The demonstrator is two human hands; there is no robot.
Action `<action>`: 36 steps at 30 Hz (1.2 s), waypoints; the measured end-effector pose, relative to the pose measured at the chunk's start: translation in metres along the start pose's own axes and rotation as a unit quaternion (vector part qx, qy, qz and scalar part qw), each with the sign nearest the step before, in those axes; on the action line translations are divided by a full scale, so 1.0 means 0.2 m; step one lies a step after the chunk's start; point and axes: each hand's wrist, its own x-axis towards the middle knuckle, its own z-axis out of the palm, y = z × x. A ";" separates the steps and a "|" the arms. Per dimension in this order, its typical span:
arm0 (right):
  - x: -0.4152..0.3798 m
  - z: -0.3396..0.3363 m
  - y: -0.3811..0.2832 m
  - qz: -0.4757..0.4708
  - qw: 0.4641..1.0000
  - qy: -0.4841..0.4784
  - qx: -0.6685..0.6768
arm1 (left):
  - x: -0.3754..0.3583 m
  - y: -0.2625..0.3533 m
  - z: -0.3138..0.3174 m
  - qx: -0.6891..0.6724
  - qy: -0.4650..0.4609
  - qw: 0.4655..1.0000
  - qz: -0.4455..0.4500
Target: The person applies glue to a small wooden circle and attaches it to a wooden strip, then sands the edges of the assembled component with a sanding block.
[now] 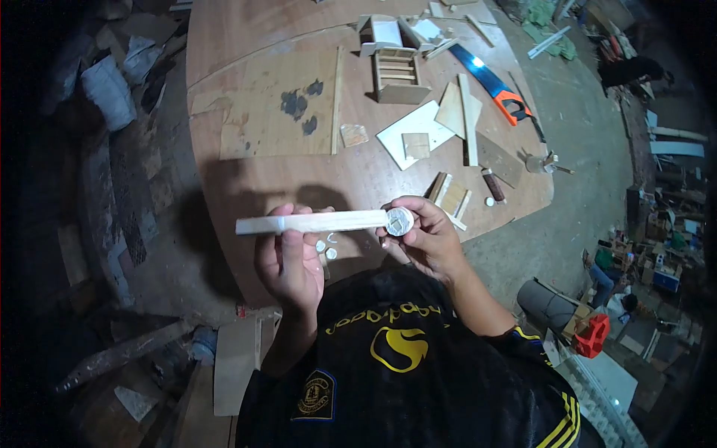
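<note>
A pale wooden strip (328,222) lies level across the space above the table's near edge. My left hand (291,265) is closed around its left part, thumb in front and fingers behind. At the strip's right end is a round whitish disc (399,221) with a silvery, rough face and a small squarish mark in its middle. My right hand (433,239) pinches this disc between thumb and fingers, its edge right at the strip's end. Below the strip, a few small round pale discs (331,254) lie on the table near my left hand.
On the wooden table (299,179) lie a stained board (261,112), a small slatted wooden frame (398,75), a handsaw (489,81) with an orange handle, white panels (411,134), a brown bottle (493,184) and a jar (539,163) with sticks. A person (635,71) is at the far right.
</note>
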 end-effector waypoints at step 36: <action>-0.16 0.03 -0.25 -0.139 0.985 0.017 -0.104 | -0.08 0.05 0.26 0.162 -0.197 0.965 0.055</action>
